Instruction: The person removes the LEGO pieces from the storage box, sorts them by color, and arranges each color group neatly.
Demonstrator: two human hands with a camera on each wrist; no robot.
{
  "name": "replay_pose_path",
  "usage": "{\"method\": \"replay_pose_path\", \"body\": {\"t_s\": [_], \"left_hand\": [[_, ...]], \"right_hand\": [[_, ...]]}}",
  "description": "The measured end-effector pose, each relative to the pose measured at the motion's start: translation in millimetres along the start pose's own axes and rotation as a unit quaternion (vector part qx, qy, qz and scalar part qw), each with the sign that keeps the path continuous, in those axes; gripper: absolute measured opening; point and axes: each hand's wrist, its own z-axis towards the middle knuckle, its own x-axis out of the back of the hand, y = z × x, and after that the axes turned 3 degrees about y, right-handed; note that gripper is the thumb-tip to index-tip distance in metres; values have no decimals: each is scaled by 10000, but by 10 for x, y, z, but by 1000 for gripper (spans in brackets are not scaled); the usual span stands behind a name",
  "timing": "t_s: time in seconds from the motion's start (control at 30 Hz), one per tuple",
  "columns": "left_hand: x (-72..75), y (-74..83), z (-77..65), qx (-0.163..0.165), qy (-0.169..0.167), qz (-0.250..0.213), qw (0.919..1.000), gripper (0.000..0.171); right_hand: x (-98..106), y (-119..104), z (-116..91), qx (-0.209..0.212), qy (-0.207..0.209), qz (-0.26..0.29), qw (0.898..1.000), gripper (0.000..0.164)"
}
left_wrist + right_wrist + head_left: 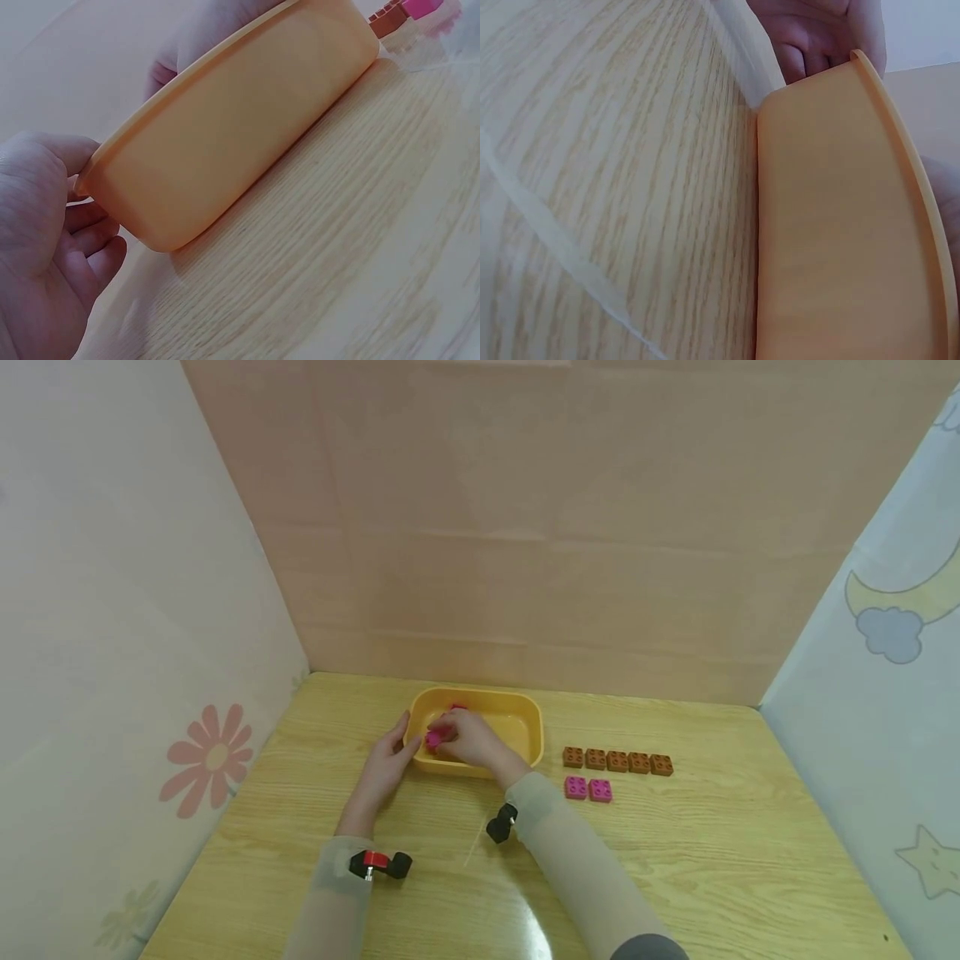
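Observation:
A yellow plastic tub (517, 725) stands on the table near its back edge. At its left end my left hand (384, 767) grips the wall, with the thumb (79, 154) at the rim and the fingers (105, 262) curled against the outside. My right hand (472, 739) reaches over the near side into the tub and holds a pink building brick (432, 740) between thumb and fingers. Behind that hand a bit of another pinkish-red piece (458, 706) shows inside the tub. The tub's wall hides the right fingertips in both wrist views.
Right of the tub, several brown building bricks (617, 761) form a straight row on the wooden table (712, 860). Two pink bricks (588, 788) lie side by side in front of the row's left end. Walls close off the left, back and right.

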Motion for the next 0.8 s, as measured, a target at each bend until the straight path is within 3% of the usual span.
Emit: {"method": "replay_pose_path", "body": {"t_s": [0.13,0.37,0.47,0.57,0.8], "left_hand": [[-12,-163,51,-183,100,-15,9998,65],[-31,-153,67,-5,70,9,10000,65],[-41,-220,95,3,93,62,9999,65],[-43,-167,77,49,35,-44,10000,64],[-14,115,-41,-2,-149,-153,9998,64]], "right_hand": [[-9,8,0,89,36,-270,9996,31],[-11,31,18,277,-80,-714,9970,29],[-10,30,25,368,-136,-948,9947,31],[-7,21,22,398,-212,-1072,9932,33],[-10,39,19,345,-262,-1085,9931,33]]}}
